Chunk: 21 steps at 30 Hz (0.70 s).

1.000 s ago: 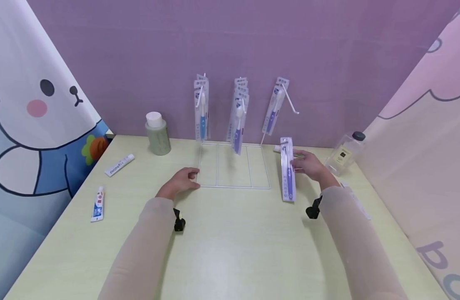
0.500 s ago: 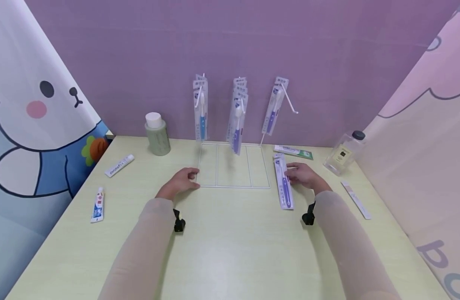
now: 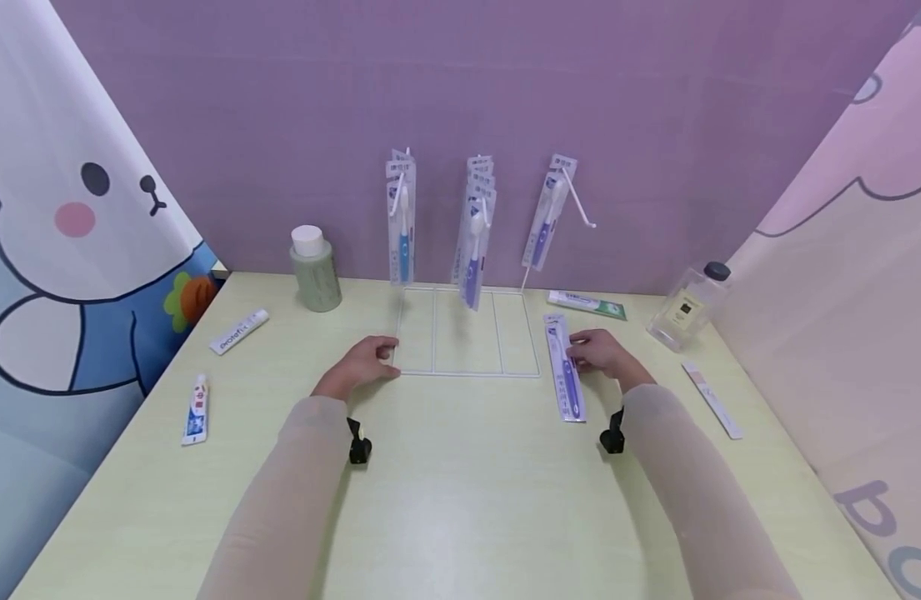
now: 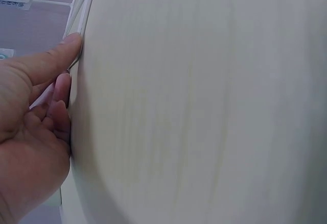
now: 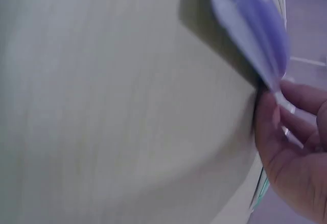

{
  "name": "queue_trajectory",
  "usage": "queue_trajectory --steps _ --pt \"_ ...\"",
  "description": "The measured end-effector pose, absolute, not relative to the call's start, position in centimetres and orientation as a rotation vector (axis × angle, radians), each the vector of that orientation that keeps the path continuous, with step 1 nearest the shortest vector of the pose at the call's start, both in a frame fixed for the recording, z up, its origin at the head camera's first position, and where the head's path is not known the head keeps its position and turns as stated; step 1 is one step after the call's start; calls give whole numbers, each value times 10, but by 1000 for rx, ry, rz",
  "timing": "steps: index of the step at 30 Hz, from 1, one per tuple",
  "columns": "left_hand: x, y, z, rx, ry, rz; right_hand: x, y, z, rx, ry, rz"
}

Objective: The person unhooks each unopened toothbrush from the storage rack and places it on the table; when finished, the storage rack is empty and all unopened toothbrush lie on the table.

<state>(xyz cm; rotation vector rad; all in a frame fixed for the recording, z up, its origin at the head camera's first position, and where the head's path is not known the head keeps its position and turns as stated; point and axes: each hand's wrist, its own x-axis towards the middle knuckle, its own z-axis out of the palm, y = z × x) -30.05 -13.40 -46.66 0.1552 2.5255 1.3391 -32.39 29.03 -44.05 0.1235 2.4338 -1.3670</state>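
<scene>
A white wire display rack [image 3: 468, 373] stands with its flat base on the table [image 3: 460, 500]. My left hand [image 3: 362, 362] holds the base at its near left corner; in the left wrist view the thumb touches the wire [image 4: 88, 2]. My right hand [image 3: 603, 350] pinches the right edge of a packaged purple toothbrush [image 3: 568, 379], just right of the base. In the right wrist view that package [image 5: 255, 30] tilts up off the table, over its shadow. Packaged toothbrushes hang on the rack's three hooks: blue [image 3: 404, 250] on the left, purple [image 3: 472, 275] in the middle, purple [image 3: 543, 237] on the right.
A green-and-white toothpaste tube [image 3: 588, 304] lies behind my right hand. Further right are a clear bottle [image 3: 685, 310] and a flat narrow packet [image 3: 713, 400]. On the left are a green bottle [image 3: 317, 275] and two tubes, one white [image 3: 238, 331], one blue-and-white [image 3: 196, 408].
My right hand has brought the packaged toothbrush lower and slightly left, uncovering the green-and-white tube and the narrow packet. My left hand has stayed at the rack's corner.
</scene>
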Motion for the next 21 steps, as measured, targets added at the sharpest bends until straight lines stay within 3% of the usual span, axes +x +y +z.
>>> queue_trajectory --steps 10,16,21 --pt "-299 -135 -464 162 2537 1348 -341 282 -418 28 2606 -1081" --pt "-297 -135 -466 158 2552 1336 -364 267 -382 -119 2767 -1315" --pt "-297 -136 -468 174 2549 1339 -381 249 -351 -57 2894 -1533"
